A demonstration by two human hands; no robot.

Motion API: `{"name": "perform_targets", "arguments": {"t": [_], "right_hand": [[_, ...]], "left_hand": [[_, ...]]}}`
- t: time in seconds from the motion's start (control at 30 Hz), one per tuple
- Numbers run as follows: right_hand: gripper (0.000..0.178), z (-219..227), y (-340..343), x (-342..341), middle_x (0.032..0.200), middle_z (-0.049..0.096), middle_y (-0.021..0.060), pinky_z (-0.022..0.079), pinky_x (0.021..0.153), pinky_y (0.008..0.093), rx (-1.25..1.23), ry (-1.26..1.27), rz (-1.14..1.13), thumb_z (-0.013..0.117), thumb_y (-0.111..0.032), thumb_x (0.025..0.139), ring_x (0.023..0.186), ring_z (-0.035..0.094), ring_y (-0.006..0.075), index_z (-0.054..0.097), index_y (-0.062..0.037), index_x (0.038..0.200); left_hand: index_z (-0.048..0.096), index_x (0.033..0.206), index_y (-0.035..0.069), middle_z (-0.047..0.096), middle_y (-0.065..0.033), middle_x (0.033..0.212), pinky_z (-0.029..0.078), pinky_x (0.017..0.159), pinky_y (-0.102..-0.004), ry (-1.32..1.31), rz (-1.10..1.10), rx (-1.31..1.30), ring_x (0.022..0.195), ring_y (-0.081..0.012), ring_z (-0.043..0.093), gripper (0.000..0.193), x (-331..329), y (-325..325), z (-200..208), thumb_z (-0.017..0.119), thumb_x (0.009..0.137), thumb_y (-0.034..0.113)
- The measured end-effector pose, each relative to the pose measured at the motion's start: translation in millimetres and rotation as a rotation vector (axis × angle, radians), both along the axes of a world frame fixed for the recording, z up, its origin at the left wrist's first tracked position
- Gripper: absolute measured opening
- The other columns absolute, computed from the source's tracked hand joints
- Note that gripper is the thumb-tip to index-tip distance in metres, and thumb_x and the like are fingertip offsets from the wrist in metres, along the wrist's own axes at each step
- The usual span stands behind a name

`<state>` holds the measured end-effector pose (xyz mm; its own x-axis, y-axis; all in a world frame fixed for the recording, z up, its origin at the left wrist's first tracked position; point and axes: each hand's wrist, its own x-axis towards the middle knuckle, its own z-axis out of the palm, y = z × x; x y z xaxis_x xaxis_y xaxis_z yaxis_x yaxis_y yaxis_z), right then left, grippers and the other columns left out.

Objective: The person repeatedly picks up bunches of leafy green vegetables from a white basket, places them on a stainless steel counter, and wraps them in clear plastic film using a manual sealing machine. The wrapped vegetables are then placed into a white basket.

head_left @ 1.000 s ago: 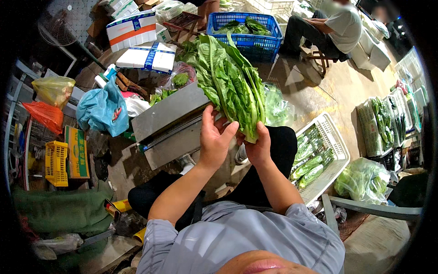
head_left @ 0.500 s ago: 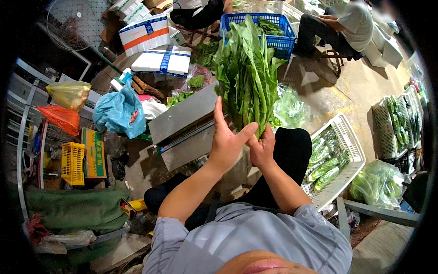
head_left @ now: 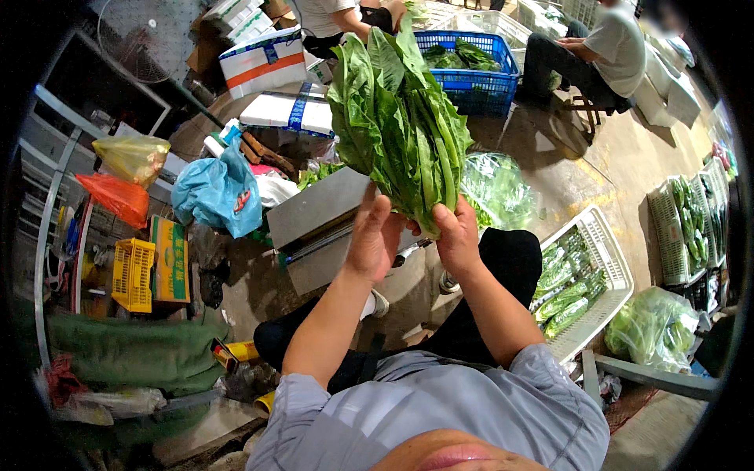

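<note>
Above my fingers, the biggest thing in view is the bunch of leafy greens (head_left: 397, 118), held upright with its long axis running from the stem end at my hands up and slightly left to the leaf tips. Behind and below it, to the left of my fingers, sits a grey metal machine (head_left: 318, 228) with a flat sloped top. Off to the right of my fingers lies a white crate (head_left: 609, 263) with bagged greens in it, well apart from the bunch; beyond the leaf tips stands a blue basket (head_left: 479, 82). My right hand (head_left: 458, 239) is nearer the stems: its fingers are curled closed around the base of the bunch from the right. My left hand (head_left: 375, 235) is mostly open, palm pressed flat against the lower left side of the bunch, fingers stretched up along the stems, steadying rather than gripping.
</note>
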<state>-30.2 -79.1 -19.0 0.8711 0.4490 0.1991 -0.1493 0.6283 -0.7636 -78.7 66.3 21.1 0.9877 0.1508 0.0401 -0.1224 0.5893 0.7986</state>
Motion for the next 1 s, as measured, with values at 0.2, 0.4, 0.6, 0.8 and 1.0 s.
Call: {"name": "perform_targets", "arguments": {"t": [0.2, 0.4, 0.6, 0.8, 1.0], "right_hand": [[0.046, -0.6, 0.2, -2.2, 0.118, 0.067, 0.0063, 0.050, 0.089, 0.0302, -0.217, -0.084, 0.135, 0.066, -0.032, 0.098, 0.104, 0.060, 0.0130, 0.059, 0.0003, 0.131], [0.058, 4.1, 11.7, 0.7, 0.100, 0.060, 0.0073, 0.052, 0.078, 0.0319, -0.646, -0.489, -0.395, 0.088, -0.027, 0.081, 0.089, 0.062, 0.0189, 0.059, -0.0046, 0.126], [0.025, 19.7, 30.2, -1.2, 0.090, 0.061, 0.0063, 0.050, 0.069, 0.0277, -0.656, -0.555, -0.329, 0.082, -0.013, 0.085, 0.077, 0.061, 0.0153, 0.068, -0.0016, 0.103], [0.014, 5.0, 40.5, 2.4, 0.086, 0.064, 0.0001, 0.047, 0.066, 0.0237, -0.714, -0.441, -0.171, 0.075, -0.005, 0.087, 0.072, 0.057, 0.0075, 0.065, -0.0015, 0.097], [0.018, -6.2, 44.9, -2.7, 0.091, 0.058, 0.0004, 0.046, 0.068, 0.0240, -0.514, -0.334, -0.119, 0.070, -0.003, 0.084, 0.078, 0.054, 0.0071, 0.053, -0.0036, 0.091]], "left_hand": [[0.057, 0.135, 0.010, 0.066, -0.0054, 0.119, 0.056, 0.078, -0.0371, 0.105, -0.039, -0.021, 0.103, -0.0175, 0.065, 0.053, -0.3, 7.8, -3.3, 0.078, 0.089, 0.028], [0.058, 0.133, 0.006, 0.066, -0.0054, 0.121, 0.053, 0.096, -0.0353, 0.015, 0.145, -0.015, 0.110, -0.0180, 0.065, 0.046, -10.2, 19.4, -6.5, 0.073, 0.089, 0.007], [0.059, 0.131, 0.004, 0.067, -0.0041, 0.121, 0.051, 0.097, -0.0344, 0.009, 0.267, 0.038, 0.110, -0.0171, 0.065, 0.046, -22.8, 30.9, -26.7, 0.074, 0.088, 0.003], [0.059, 0.133, 0.006, 0.066, -0.0038, 0.125, 0.051, 0.098, -0.0352, 0.026, 0.304, 0.128, 0.113, -0.0179, 0.064, 0.047, -32.6, 40.6, -40.2, 0.074, 0.088, 0.002], [0.061, 0.127, 0.003, 0.068, -0.0042, 0.118, 0.053, 0.095, -0.0335, 0.053, 0.329, 0.061, 0.106, -0.0170, 0.066, 0.041, -37.4, 50.5, -40.3, 0.074, 0.089, 0.005]]}}
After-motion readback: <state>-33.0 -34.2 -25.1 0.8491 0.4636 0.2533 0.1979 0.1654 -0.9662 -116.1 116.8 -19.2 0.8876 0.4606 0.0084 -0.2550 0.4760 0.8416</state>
